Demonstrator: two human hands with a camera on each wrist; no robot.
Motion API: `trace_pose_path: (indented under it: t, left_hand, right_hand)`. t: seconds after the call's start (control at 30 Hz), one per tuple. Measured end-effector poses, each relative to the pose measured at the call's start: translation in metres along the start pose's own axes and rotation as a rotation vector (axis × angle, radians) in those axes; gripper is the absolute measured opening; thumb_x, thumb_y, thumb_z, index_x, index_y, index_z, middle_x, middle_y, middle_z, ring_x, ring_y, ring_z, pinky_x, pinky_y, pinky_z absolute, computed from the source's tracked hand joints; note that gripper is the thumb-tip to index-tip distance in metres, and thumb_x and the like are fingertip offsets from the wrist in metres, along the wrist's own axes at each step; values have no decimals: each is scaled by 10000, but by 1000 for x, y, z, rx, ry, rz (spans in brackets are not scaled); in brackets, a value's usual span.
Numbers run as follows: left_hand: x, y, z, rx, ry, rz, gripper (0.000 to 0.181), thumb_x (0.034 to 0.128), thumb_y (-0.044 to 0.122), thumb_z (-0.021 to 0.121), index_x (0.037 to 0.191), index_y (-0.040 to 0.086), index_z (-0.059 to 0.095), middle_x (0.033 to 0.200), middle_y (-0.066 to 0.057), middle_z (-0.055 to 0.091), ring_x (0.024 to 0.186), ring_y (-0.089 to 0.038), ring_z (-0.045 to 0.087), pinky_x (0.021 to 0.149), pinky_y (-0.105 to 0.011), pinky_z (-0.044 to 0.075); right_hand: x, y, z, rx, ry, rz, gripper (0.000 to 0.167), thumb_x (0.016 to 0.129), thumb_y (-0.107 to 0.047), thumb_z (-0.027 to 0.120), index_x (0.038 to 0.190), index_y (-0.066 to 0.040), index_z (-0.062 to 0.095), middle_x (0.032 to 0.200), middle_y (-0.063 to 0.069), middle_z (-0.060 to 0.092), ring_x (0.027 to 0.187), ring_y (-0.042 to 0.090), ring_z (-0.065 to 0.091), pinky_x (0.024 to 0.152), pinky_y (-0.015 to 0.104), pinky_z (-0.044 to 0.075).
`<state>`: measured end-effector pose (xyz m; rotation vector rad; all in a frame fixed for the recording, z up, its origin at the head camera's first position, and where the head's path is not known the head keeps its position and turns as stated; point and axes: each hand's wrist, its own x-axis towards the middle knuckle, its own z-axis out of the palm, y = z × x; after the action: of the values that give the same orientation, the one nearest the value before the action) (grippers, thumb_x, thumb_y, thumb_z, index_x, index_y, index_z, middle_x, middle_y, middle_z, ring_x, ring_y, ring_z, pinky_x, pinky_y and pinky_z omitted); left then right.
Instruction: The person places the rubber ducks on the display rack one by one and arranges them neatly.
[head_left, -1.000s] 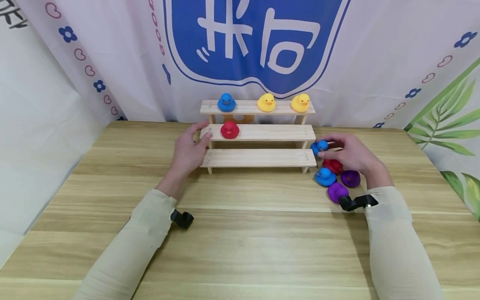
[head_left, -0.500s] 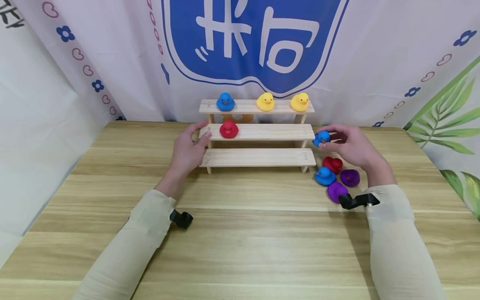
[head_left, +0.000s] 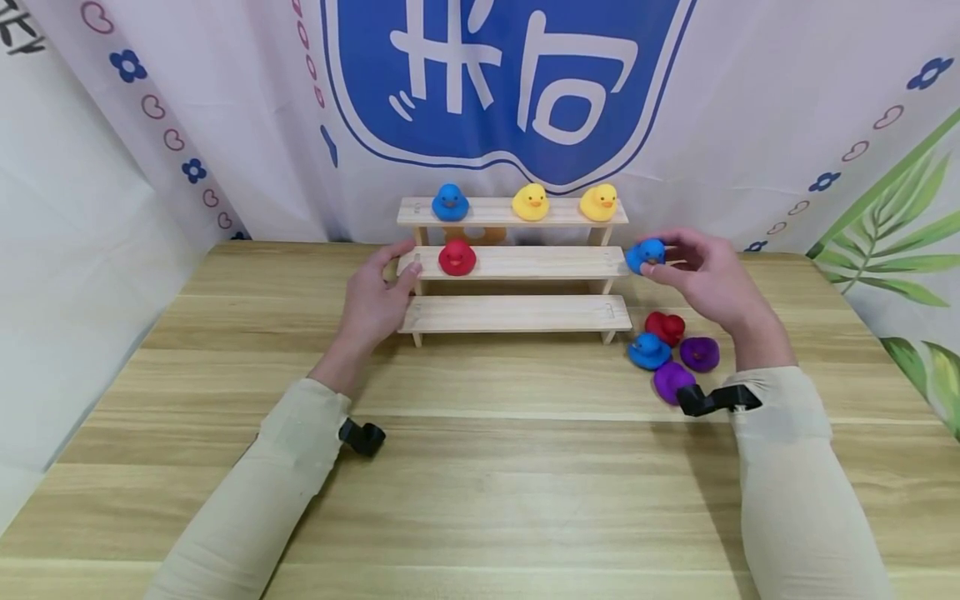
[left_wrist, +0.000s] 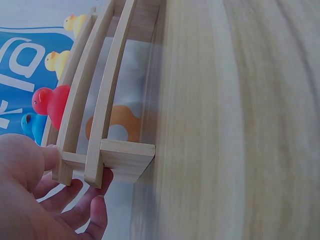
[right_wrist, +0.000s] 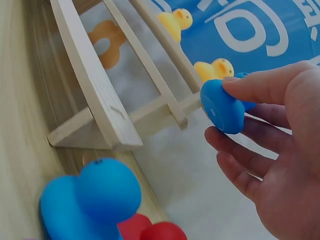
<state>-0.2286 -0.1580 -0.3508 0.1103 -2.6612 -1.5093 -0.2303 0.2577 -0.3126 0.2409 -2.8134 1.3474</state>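
A three-tier wooden display stand (head_left: 517, 313) stands on the table. My left hand (head_left: 378, 298) grips its left end at the middle tier, thumb on top and fingers curled around the side. My right hand (head_left: 712, 275) pinches a blue rubber duck (right_wrist: 220, 107) just beyond the right end of the middle tier, held above the table. A red rubber duck (head_left: 457, 258) sits toward the left of the middle tier. On the top tier are another blue duck (head_left: 450, 203) and two yellow ducks (head_left: 531, 203). The bottom tier bears nothing.
Right of the stand, on the wooden table (head_left: 480, 500), lie a red duck (head_left: 665, 328), a blue duck (head_left: 649, 352) and two purple ducks (head_left: 700, 355) close together. A printed cloth (head_left: 262, 125) hangs behind the stand.
My right hand has lifted the blue duck up and away from the cluster, to about the middle tier's height. My left hand keeps its grip on the stand.
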Motion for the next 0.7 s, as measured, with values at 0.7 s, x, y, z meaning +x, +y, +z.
trace_pose_path:
  t: [0.7]
  left_hand:
    - [0,0,0,4,3,2,482,1109,356,558,1582,277,509,1648,-74,475,551,-127,497,524,-240,449]
  right_hand:
    - [7,-40,40,100,8,-78,463,1035,-280,706,1473,-156,621,1418,101,636,1268,244,593,1047,288,499]
